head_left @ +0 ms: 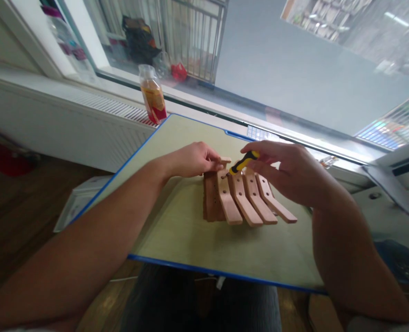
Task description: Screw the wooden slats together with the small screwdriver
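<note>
My right hand [283, 168] is closed on a black and yellow screwdriver [244, 162], whose tip points down-left at a hole near the top of the leftmost bent wooden piece [229, 203]. Several such pieces with holes lie side by side over a brown wooden base [211, 203]. At the base's upper left, my left hand [199, 160] pinches the end of a small light wooden part [225, 160]. The screwdriver's very tip is too small to make out clearly.
The pale table [184, 235] has a blue edge. A plastic bottle with a red and yellow label [153, 99] stands beyond its back left corner, by the radiator [121, 110]. A window runs behind, and a white box [76, 198] sits lower left.
</note>
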Available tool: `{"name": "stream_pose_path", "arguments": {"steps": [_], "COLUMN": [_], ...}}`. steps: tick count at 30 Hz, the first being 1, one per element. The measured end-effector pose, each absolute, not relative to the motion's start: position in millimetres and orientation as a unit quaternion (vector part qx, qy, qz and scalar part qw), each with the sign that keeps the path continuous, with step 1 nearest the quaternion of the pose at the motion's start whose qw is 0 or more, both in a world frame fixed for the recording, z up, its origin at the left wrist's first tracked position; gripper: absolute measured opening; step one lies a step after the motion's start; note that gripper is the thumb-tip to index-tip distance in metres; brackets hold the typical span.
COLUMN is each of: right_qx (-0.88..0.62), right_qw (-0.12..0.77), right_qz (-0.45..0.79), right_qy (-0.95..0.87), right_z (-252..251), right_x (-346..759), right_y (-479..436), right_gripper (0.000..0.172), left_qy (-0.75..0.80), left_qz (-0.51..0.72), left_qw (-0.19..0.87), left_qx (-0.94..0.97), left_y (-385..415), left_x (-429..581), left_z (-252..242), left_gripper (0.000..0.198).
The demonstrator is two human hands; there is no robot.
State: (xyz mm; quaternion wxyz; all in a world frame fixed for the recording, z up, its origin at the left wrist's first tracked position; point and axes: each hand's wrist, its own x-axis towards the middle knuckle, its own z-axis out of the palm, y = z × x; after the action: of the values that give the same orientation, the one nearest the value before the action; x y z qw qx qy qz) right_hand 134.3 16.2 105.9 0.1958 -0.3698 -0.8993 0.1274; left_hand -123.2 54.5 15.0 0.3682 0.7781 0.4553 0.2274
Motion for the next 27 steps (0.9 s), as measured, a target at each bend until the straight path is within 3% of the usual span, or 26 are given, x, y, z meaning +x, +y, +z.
{"name": "stream_pose_path", "arguments": {"steps": [18,27], "right_qx": [-0.354,-0.403], "right_qw": [0.230,0.204], "right_qz": [0.062,0.032], "right_qy": [-0.905,-0.891], "right_z": [99,103], "right_x": [130,128], "right_y": [17,14], "right_gripper": [0.038,0.026], "left_qy": [0.439,0.451], "left_qz": [0.260,0.269], "left_qw": [0.350,0.336], "left_qx": [0.786,0.782], "left_y": [54,55], "left_x": [-106,-105], "left_z": [9,5], "left_gripper": [0.035,0.037]}}
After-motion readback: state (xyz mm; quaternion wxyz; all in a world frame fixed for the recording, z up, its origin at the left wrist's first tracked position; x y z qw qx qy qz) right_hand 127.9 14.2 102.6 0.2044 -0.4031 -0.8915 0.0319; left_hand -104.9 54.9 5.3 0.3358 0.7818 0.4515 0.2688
